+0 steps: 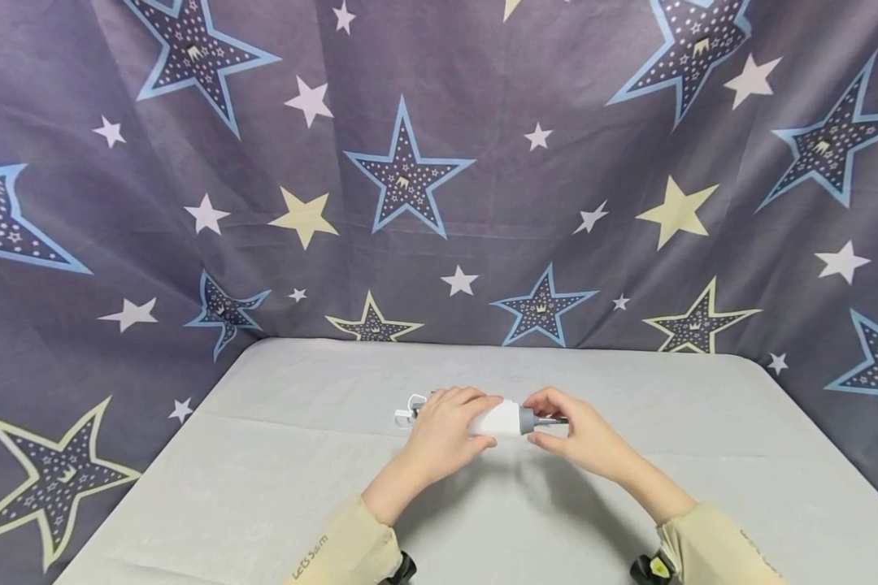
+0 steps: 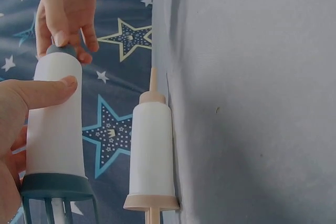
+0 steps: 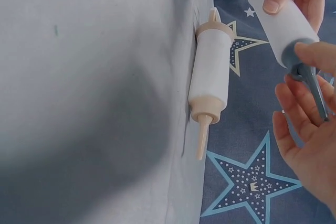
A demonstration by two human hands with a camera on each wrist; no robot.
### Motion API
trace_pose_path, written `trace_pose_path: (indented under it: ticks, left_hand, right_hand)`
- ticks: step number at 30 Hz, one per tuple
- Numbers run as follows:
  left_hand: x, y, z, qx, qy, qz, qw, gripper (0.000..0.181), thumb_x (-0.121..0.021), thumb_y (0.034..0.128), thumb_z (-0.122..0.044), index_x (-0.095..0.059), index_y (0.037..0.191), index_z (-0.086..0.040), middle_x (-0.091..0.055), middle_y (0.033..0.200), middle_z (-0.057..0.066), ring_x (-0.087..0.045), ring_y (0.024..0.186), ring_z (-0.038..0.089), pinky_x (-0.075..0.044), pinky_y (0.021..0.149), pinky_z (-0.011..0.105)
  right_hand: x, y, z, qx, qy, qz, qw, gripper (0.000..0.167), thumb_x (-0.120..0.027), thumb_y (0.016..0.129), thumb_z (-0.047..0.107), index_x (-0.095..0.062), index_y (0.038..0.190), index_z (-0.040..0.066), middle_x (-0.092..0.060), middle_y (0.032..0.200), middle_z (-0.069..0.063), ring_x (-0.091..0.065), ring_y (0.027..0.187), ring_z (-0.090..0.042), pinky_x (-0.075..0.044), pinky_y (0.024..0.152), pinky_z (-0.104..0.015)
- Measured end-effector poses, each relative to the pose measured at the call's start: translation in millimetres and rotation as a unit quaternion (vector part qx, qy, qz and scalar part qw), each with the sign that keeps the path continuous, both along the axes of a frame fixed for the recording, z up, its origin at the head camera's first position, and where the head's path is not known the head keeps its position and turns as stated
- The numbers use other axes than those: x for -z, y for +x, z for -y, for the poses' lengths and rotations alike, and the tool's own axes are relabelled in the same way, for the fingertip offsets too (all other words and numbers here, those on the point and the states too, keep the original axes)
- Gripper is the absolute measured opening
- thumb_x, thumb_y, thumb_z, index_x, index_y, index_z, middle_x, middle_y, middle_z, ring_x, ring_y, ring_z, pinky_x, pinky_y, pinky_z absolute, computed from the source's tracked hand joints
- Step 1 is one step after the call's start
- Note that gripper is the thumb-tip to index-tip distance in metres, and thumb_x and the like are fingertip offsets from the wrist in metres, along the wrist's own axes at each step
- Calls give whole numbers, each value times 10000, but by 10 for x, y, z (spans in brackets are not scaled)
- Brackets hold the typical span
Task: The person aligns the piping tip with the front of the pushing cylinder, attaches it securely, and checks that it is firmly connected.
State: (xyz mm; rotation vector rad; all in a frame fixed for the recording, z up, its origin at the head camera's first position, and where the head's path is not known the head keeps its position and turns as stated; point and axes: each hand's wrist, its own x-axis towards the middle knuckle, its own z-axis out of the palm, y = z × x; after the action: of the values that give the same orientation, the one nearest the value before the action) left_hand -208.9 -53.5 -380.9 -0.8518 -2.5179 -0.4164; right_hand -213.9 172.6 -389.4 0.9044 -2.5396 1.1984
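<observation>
My left hand (image 1: pixel 442 426) grips the barrel of a white nozzle bottle (image 1: pixel 501 418) above the table, holding it level. In the left wrist view its lower end has a blue-grey flared collar (image 2: pixel 55 186) with several thin prongs. My right hand (image 1: pixel 584 432) is at the other end, pinching the blue-grey cap (image 3: pixel 295 53) beside the nozzle (image 3: pixel 316 95); the index finger's contact is partly hidden. A second white nozzle bottle (image 2: pixel 152 150), with beige ends, shows in both wrist views; in the head view I cannot make it out. White loops (image 1: pixel 407 413) stick out beyond my left hand.
A table (image 1: pixel 263 479) under a light grey cloth spreads below both hands. Behind it and at its sides hangs a dark curtain (image 1: pixel 483 187) printed with stars. Shadows of the hands fall on the cloth.
</observation>
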Motion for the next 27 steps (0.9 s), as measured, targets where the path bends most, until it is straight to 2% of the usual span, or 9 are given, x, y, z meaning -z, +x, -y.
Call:
trace_pose_path:
  ticks: [5,10,13,17,20,24,27]
  left_hand:
    - [13,-4,-7,12,3,-53,10000,484,-747,692,-355,-618,1147,-252,-629,1052,-79,-577,957,140,-423,858,355]
    - [14,-4,-15,75,13,-170,9998,487,-750,686,-353,-618,1144,-259,-629,1048,-82,-575,949,132,-420,843,334]
    - [3,5,-21,111,1,-199,9997,485,-746,690,-351,-615,1148,-264,-628,1048,-82,-572,950,129,-417,842,325]
    - [-12,18,-30,124,-49,-254,9996,484,-742,696,-351,-612,1153,-263,-625,1055,-81,-570,953,130,-417,846,327]
    - [-18,24,-35,116,-103,-282,9995,485,-742,697,-351,-611,1156,-262,-623,1062,-82,-567,962,127,-417,846,325]
    - [-13,23,-37,117,-155,-278,9994,485,-737,702,-357,-609,1160,-258,-622,1067,-81,-565,974,120,-414,850,323]
    - [-6,20,-35,113,-159,-282,9994,485,-736,702,-362,-610,1158,-254,-624,1068,-77,-568,971,126,-418,855,331]
  right_hand:
    - [-11,24,-5,126,92,116,9998,348,-686,783,171,-551,1103,167,-636,940,84,-579,900,-84,-471,850,-335]
    - [-18,32,-15,182,20,388,9991,263,-651,822,214,-555,1066,192,-645,933,79,-598,915,-118,-461,845,-381]
    - [-23,37,-24,144,-74,584,9982,190,-621,848,220,-567,1029,193,-657,911,74,-608,888,-112,-468,803,-339]
    - [-27,40,-31,68,-180,802,9966,135,-584,877,221,-579,1001,168,-655,800,39,-610,761,-91,-479,702,-255]
    - [-27,37,-35,43,-184,894,9958,118,-567,889,234,-585,978,159,-628,730,27,-596,691,-81,-473,665,-233]
    - [-17,27,-43,148,-40,763,9970,109,-561,892,257,-598,958,178,-636,793,61,-597,766,-64,-478,706,-244]
    - [-5,26,-45,215,11,537,9983,171,-602,863,264,-600,1012,180,-645,893,76,-593,841,-74,-479,749,-266]
